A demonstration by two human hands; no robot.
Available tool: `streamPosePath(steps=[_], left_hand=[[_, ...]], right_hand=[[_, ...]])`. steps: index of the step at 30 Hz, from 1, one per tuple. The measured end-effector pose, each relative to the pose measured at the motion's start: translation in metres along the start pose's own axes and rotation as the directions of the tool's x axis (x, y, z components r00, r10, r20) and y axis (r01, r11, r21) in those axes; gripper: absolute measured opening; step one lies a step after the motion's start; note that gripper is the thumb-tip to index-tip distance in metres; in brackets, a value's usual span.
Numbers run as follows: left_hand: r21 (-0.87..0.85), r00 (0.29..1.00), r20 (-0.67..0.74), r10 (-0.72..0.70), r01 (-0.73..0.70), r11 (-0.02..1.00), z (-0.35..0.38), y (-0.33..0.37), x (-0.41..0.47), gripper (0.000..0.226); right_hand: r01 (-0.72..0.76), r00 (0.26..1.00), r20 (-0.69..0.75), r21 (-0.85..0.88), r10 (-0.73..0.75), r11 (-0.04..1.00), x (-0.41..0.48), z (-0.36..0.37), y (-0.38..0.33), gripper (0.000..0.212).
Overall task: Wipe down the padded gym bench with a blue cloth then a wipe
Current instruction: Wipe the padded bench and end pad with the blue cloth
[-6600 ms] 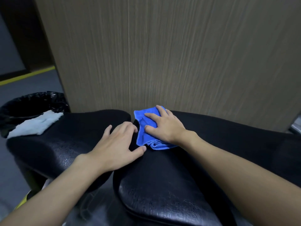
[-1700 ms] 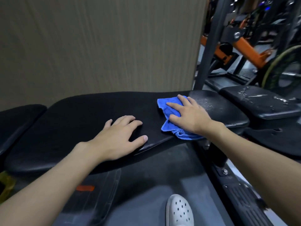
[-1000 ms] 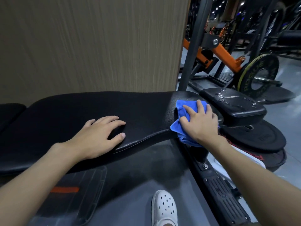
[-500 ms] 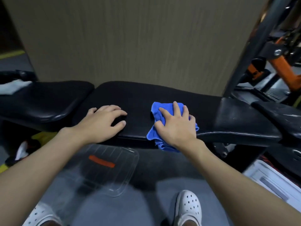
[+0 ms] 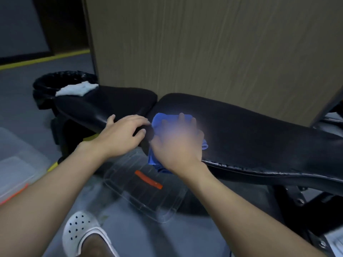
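Blue cloth (image 5: 159, 121) sits on the black pad (image 5: 259, 130) by the seat gap, draped over the near edge. Right hand (image 5: 178, 143) presses it with flat, blurred fingers; mid-stroke, I judge. Left hand (image 5: 120, 136) rests spread on the seat (image 5: 111, 102), holding nothing, as a brace. Wipe (image 5: 78, 89) waits at the far end.

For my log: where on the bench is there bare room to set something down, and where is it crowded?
Bare: the long pad right of the right hand; the short pad between white wipe and left hand. Crowded: the pad gap, hands plus blue cloth.
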State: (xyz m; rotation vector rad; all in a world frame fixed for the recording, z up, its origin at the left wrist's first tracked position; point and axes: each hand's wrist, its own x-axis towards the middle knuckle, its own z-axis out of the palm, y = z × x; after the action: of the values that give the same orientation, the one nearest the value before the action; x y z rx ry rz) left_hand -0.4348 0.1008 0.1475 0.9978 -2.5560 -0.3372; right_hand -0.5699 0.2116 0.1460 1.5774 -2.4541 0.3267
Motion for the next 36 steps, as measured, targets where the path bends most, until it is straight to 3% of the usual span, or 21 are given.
streamPosePath(steps=[5,7,12,16,20,27,32,36], left_hand=[[-0.29,0.995,-0.083,-0.054,0.027,0.957,0.003,-0.025,0.0,0.075],[-0.314,0.994,-0.082,-0.07,0.041,0.949,0.003,-0.029,0.0,0.079],[-0.25,0.998,-0.057,-0.04,0.025,0.968,0.003,-0.02,-0.006,0.073],[-0.252,1.0,-0.006,-0.028,0.025,0.968,0.0,-0.003,-0.013,0.066],[-0.265,1.0,-0.009,0.011,-0.013,0.964,0.003,0.015,-0.017,0.062],[-0.267,0.997,0.021,0.081,-0.072,0.961,0.009,0.052,-0.007,0.062],[-0.264,0.994,0.082,0.078,-0.054,0.963,0.022,0.067,0.001,0.06],[-0.192,0.988,0.095,0.122,-0.102,0.976,0.033,0.092,0.009,0.044]], right_hand=[[0.061,0.996,-0.063,-0.034,-0.063,0.998,0.009,0.014,-0.041,0.059],[0.091,0.992,-0.084,-0.06,-0.096,0.994,0.006,0.017,-0.038,0.062],[0.193,0.95,-0.227,-0.116,-0.215,0.974,-0.027,0.016,0.003,0.066],[0.143,0.912,-0.358,-0.177,-0.199,0.974,-0.052,0.016,0.049,0.064],[0.039,0.922,-0.373,-0.172,-0.102,0.984,-0.052,0.019,0.044,0.062],[0.191,0.844,-0.462,-0.216,-0.273,0.957,-0.055,0.025,0.084,0.06],[0.21,0.791,-0.538,-0.208,-0.291,0.955,-0.066,0.023,0.121,0.055],[0.2,0.762,-0.59,-0.18,-0.268,0.963,-0.078,0.023,0.159,0.053]])
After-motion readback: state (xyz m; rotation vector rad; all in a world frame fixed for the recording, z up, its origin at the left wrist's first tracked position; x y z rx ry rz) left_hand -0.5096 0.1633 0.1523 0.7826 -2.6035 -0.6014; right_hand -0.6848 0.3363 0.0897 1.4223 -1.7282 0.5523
